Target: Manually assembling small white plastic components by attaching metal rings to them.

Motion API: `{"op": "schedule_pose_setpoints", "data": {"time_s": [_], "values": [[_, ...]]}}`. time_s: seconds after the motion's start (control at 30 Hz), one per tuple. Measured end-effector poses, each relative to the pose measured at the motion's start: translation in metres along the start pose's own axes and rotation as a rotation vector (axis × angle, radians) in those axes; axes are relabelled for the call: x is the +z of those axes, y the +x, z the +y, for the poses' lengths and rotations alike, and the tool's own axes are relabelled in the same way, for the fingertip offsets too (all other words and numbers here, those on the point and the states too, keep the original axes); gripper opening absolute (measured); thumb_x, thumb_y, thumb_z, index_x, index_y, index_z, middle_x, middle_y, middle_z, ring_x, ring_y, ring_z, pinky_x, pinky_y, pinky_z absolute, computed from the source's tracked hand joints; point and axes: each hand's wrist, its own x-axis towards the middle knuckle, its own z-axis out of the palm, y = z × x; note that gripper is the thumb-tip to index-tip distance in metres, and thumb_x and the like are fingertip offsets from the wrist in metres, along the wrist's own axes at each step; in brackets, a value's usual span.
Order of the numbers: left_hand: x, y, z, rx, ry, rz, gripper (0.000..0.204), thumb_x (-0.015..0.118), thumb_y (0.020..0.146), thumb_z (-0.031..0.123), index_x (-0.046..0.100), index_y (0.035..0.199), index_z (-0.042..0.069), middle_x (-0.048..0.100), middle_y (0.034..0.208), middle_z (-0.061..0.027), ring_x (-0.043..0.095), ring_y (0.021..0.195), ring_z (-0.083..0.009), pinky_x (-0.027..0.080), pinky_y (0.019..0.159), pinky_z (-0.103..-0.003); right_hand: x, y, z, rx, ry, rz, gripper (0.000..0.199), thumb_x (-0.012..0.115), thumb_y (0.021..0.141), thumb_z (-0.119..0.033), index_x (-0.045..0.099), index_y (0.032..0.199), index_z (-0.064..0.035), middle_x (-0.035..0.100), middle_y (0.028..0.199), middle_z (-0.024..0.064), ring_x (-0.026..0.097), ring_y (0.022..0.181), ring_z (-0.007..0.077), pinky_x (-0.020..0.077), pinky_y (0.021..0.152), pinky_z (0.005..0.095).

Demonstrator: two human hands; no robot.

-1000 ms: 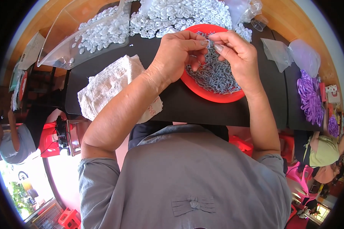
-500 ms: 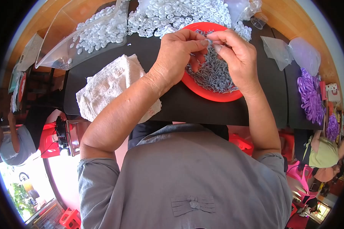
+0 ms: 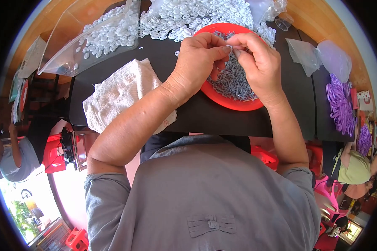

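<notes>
My left hand (image 3: pixel 199 58) and my right hand (image 3: pixel 257 62) meet fingertip to fingertip above a red plate (image 3: pixel 228 100) heaped with small grey metal pieces (image 3: pixel 234 81). Both hands pinch one tiny part (image 3: pixel 231 49) between thumbs and forefingers; it is too small to make out. The plate lies on a black table top (image 3: pixel 205 115). Just beyond the plate spreads a pile of small white plastic rings (image 3: pixel 188 14).
A folded white towel (image 3: pixel 119 94) lies left of the plate. A clear plastic bag of white rings (image 3: pixel 98 35) sits at the far left, empty clear bags (image 3: pixel 318 54) at the right, and purple pieces (image 3: pixel 341 106) at the right edge. Other people are at the lower left and right.
Both hands stay pinched together over the plate; the fingers have shifted only slightly on the small part.
</notes>
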Motion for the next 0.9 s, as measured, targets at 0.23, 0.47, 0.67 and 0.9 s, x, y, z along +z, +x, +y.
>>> {"op": "schedule_pose_setpoints", "data": {"time_s": [0.23,0.47,0.67,0.9], "values": [[-0.002,0.000,-0.007,0.036,0.131,0.023,0.004,0.062,0.086,0.003,0.062,0.086,-0.001,0.061,0.070,-0.0045,0.054,0.053,-0.0082,0.041,0.040,-0.022,0.007,-0.001,-0.002,-0.141,-0.017,0.004,0.023,0.054,0.079,0.015,0.060,0.096,0.0006,0.067,0.085,0.0076,0.065,0.079,0.0160,0.0525,0.072,0.0257],[-0.003,-0.001,-0.003,0.033,0.046,0.051,0.006,0.062,0.087,0.004,0.062,0.087,-0.002,0.061,0.071,-0.0058,0.055,0.055,-0.0105,0.041,0.042,-0.023,0.013,-0.003,0.001,-0.088,0.037,0.062,0.021,0.055,0.081,0.013,0.060,0.098,0.0014,0.067,0.090,0.0068,0.065,0.080,0.0140,0.0520,0.073,0.0252],[-0.007,0.002,-0.002,-0.063,-0.066,0.043,0.009,0.063,0.088,0.007,0.061,0.089,-0.002,0.061,0.073,-0.0069,0.057,0.057,-0.0134,0.043,0.045,-0.025,0.004,0.002,0.004,0.132,0.129,0.036,0.013,0.059,0.086,0.004,0.060,0.099,0.0007,0.065,0.089,0.0031,0.061,0.082,0.0089,0.0496,0.074,0.0236],[-0.006,0.005,-0.004,-0.058,-0.122,0.053,0.010,0.064,0.087,0.006,0.060,0.085,-0.003,0.060,0.068,-0.0068,0.056,0.054,-0.0131,0.042,0.041,-0.025,0.000,0.001,0.011,0.146,0.029,-0.039,0.007,0.059,0.088,0.001,0.059,0.095,0.0010,0.063,0.084,0.0037,0.058,0.077,0.0091,0.0479,0.070,0.0236]]}}
